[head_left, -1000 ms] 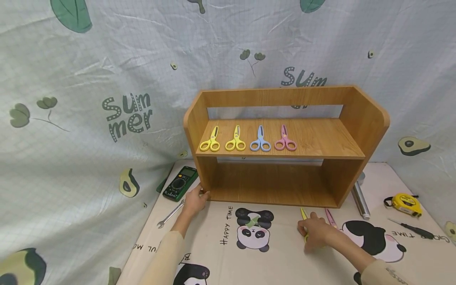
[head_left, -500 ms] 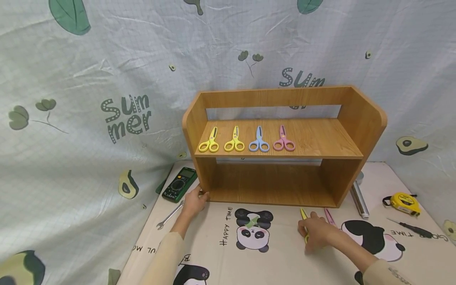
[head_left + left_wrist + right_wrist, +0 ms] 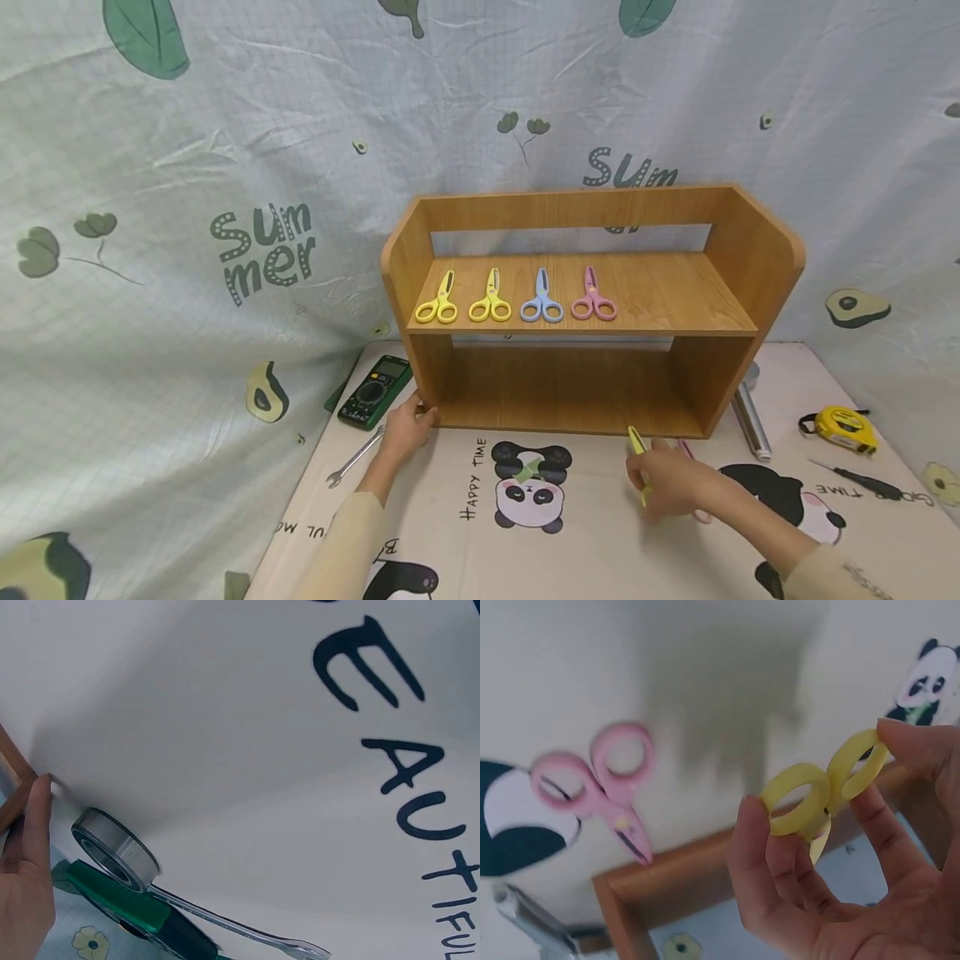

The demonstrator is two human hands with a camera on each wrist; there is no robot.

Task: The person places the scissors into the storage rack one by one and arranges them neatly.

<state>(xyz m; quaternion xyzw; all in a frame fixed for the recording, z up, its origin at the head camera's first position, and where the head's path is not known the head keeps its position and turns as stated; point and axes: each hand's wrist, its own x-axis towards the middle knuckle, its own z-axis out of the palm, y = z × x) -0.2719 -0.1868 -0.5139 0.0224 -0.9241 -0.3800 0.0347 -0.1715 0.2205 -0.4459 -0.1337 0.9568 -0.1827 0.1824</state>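
In the head view my right hand [image 3: 671, 479] holds yellow scissors [image 3: 636, 442] just above the table, blades toward the shelf. The right wrist view shows thumb and fingers pinching their handle loops [image 3: 799, 796]. Pink scissors [image 3: 619, 791] lie on the table beside this hand, which partly covers them in the head view. My left hand [image 3: 405, 432] grips the lower left front corner of a two-tier wooden shelf [image 3: 570, 379]. On its upper board lie two yellow scissors [image 3: 491, 302], one blue pair [image 3: 542, 302] and one pink pair [image 3: 592, 300], in a row with blades pointing back.
Left of the shelf lie a green multimeter [image 3: 375, 392], a wrench [image 3: 356, 457] and a metal ring [image 3: 116, 849]. To the right are a silver cylindrical tool [image 3: 752, 423], a yellow tape measure [image 3: 843, 429] and a screwdriver [image 3: 858, 481]. A printed cloth hangs behind.
My right hand has lifted the yellow scissors off the table, bringing their tips up to the shelf's lower front edge. The left hand stays at the shelf corner.
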